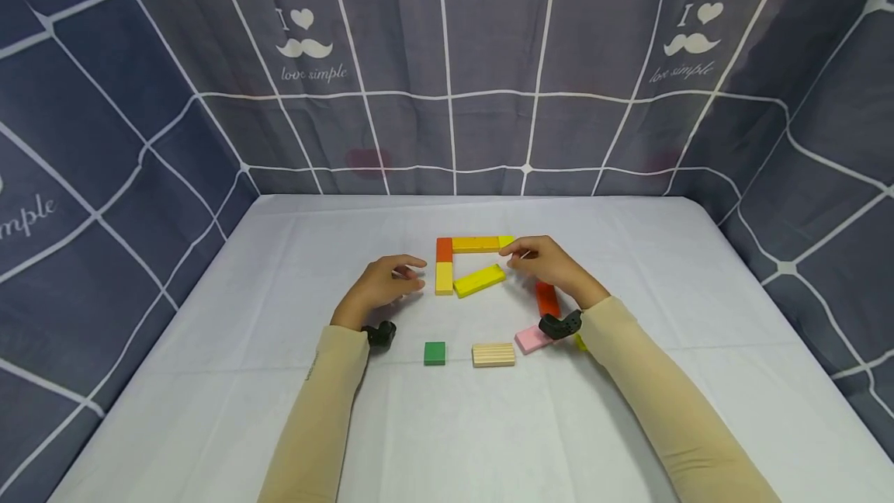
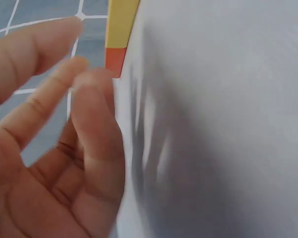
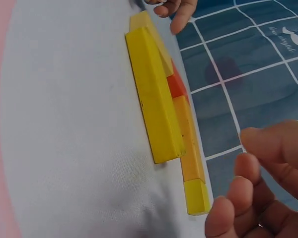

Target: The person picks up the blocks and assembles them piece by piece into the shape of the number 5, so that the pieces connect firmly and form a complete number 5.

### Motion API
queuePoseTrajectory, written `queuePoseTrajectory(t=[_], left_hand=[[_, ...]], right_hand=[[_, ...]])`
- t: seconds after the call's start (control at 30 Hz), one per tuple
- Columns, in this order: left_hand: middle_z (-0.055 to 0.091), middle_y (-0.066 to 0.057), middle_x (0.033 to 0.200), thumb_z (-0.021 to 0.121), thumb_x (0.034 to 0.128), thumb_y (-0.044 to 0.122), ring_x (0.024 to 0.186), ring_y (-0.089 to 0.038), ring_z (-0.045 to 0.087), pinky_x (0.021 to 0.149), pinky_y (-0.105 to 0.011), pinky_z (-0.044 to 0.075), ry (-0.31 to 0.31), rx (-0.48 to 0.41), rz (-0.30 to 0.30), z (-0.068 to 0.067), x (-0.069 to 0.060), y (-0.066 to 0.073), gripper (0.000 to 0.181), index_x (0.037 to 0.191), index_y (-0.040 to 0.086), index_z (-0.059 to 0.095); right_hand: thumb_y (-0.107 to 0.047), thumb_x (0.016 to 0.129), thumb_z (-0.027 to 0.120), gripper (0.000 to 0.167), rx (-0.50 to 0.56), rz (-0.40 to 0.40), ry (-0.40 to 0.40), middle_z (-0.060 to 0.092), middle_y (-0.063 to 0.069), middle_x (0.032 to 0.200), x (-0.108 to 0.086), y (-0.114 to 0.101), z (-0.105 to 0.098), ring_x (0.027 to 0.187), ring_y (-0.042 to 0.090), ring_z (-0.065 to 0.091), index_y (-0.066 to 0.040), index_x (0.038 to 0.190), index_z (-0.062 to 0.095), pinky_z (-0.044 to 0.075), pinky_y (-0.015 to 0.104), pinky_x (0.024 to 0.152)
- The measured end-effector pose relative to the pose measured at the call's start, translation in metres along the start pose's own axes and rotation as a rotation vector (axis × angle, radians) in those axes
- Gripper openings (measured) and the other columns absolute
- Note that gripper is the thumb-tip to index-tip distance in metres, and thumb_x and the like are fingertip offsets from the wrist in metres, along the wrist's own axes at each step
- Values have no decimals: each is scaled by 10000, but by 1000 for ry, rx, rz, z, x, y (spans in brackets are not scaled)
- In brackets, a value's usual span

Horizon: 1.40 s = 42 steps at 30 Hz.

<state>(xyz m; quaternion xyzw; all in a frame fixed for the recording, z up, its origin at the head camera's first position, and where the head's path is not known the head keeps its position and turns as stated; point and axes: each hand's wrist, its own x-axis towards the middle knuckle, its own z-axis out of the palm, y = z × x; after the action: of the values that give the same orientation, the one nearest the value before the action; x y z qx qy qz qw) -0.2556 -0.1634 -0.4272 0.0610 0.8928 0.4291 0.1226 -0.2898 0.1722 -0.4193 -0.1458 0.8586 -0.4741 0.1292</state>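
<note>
Your left hand (image 1: pixel 386 280) was released, its fingers loosely bent and apart beside the left side of a block outline. Your right hand (image 1: pixel 547 261) was released too, its fingers softly curved just beside the small yellow block (image 1: pixel 506 241) at the outline's far right end; whether a fingertip brushed it, you could not tell. Between your hands, the outline made a corner: just right of your left fingertips, the pale yellow block (image 1: pixel 444 279) and the red-orange block (image 1: pixel 444 250) met end to end, the red-orange one farther from you. From there the long orange-yellow block (image 1: pixel 476 244) ran toward your right hand and touched the small yellow block. The long bright yellow block (image 1: pixel 479 281) lay aslant between your hands, inside that corner, one end close to the pale yellow block and the other toward your right fingers. Nearer to you than your right hand lay a red block (image 1: pixel 548 300), then a pink block (image 1: pixel 533 339), partly covered by the black device (image 1: pixel 561 324) on your right wrist. Nearer to you than both hands, in the space between your forearms, lay a green block (image 1: pixel 434 353) and, right of it, a ribbed wooden block (image 1: pixel 493 355).
</note>
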Motion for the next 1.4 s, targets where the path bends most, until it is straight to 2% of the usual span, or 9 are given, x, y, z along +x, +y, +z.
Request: queuePoseTrajectory(t=[0.13, 0.27, 0.4, 0.5, 0.67, 0.8, 0.9, 1.1, 1.4], left_hand=[[701, -134, 1202, 750, 1024, 132, 966, -278, 682, 777, -328, 570, 29, -22, 107, -4, -8, -1, 355, 1375, 88, 728], [714, -125, 1182, 728, 1034, 113, 992, -295, 674, 808, -356, 570, 8, -23, 173, -6, -17, -1, 330, 1360, 62, 730], [719, -92, 1155, 719, 1042, 128, 1019, -284, 654, 878, -392, 569, -30, -6, 201, -5, -23, -2, 315, 1350, 64, 737], [721, -72, 1132, 723, 1042, 142, 1018, -266, 651, 923, -400, 553, -54, 16, 226, -4, -27, -1, 307, 1337, 62, 744], [721, -66, 1123, 730, 1039, 137, 979, -225, 646, 912, -367, 543, -128, 2, 279, -1, -32, -2, 317, 1338, 31, 736], [720, -74, 1128, 731, 1031, 110, 943, -209, 652, 877, -327, 541, -189, -35, 317, 2, -37, -2, 325, 1336, -5, 724], [718, -65, 1134, 738, 1024, 116, 948, -196, 653, 882, -312, 540, -231, -31, 324, 3, -41, -2, 336, 1339, 1, 725], [737, -53, 1180, 797, 989, 164, 1012, -164, 666, 940, -326, 542, -300, -1, 287, 5, -47, -5, 380, 1345, 46, 736], [724, -40, 1171, 874, 912, 151, 944, -148, 636, 879, -285, 532, -378, 18, 275, 7, -52, -8, 453, 1332, 43, 743]], right_hand=[[-125, 1078, 656, 315, 122, 44, 44, 669, 90, 1139, -5, 3, -5, 976, 271, 572, 26, 1352, 689, 528, 298, 799], [-125, 1081, 643, 341, 179, 75, 71, 657, 68, 1108, -11, 8, -12, 959, 261, 561, 40, 1379, 661, 521, 277, 791], [-89, 1072, 626, 355, 187, 58, 78, 618, 92, 978, -15, 15, -20, 846, 225, 557, 85, 1381, 634, 517, 269, 776], [-65, 1065, 606, 365, 193, 42, 74, 633, 127, 930, -19, 21, -27, 827, 205, 579, 113, 1383, 612, 538, 260, 785], [-79, 1074, 592, 365, 154, 42, 84, 708, 147, 1046, -24, 30, -36, 892, 192, 607, 101, 1391, 619, 552, 250, 792], [-98, 1080, 612, 361, 120, 53, 92, 706, 164, 1137, -26, 36, -41, 899, 216, 599, 84, 1391, 633, 537, 264, 765], [-90, 1080, 617, 362, 107, 47, 84, 693, 160, 1130, -28, 39, -45, 877, 232, 588, 92, 1393, 628, 536, 270, 736], [-31, 1054, 598, 365, 118, 39, 74, 673, 149, 1052, -29, 44, -49, 831, 221, 598, 119, 1387, 618, 547, 261, 721], [-6, 1027, 663, 408, 33, 111, 15, 610, 99, 1035, -25, 49, -57, 812, 182, 588, 95, 1418, 611, 542, 228, 721]])
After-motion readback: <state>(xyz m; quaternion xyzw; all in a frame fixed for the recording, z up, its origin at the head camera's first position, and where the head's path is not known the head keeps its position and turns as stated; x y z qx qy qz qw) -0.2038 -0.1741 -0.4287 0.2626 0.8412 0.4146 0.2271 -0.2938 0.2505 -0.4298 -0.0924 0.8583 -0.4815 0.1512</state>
